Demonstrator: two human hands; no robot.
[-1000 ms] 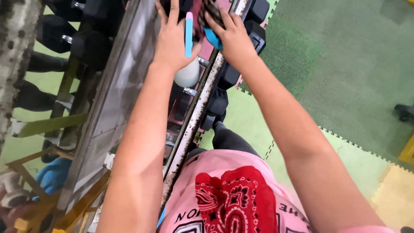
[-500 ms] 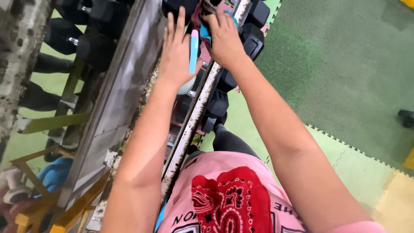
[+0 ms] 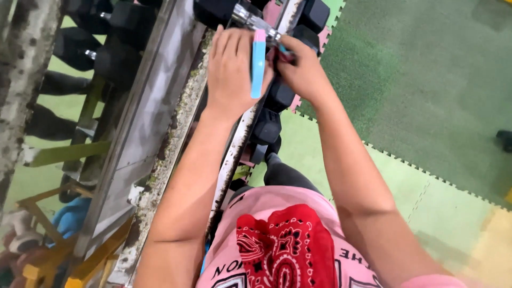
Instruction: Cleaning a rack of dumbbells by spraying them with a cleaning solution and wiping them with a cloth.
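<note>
Left hand: the left hand (image 3: pixel 230 72) lies flat, back up, over the metal rack (image 3: pixel 160 133), fingers together and pointing to the far end. A slim blue stick with a pink tip (image 3: pixel 258 64) is pinned along its right edge, between thumb and palm.
Blue stick: it stands lengthwise along the hand, pink end far, blue end near, and sits just left of the right hand.
Right hand: the right hand (image 3: pixel 304 72) is curled closed, knuckles up, touching the left hand. What its fingers grip is mostly hidden; a scrap of dark red and blue shows at the fingertips, too small to identify.
Dumbbell handle: a shiny chrome dumbbell handle (image 3: pixel 250 20) lies just beyond both hands, at the fingertips.
Rack: black dumbbells (image 3: pixel 277 96) rest under the hands and more (image 3: pixel 101 58) on the far left.
Floor: green foam mats (image 3: pixel 426 96) spread to the right.
Person: a pink shirt with a red paisley heart (image 3: pixel 288 245) shows near.
</note>
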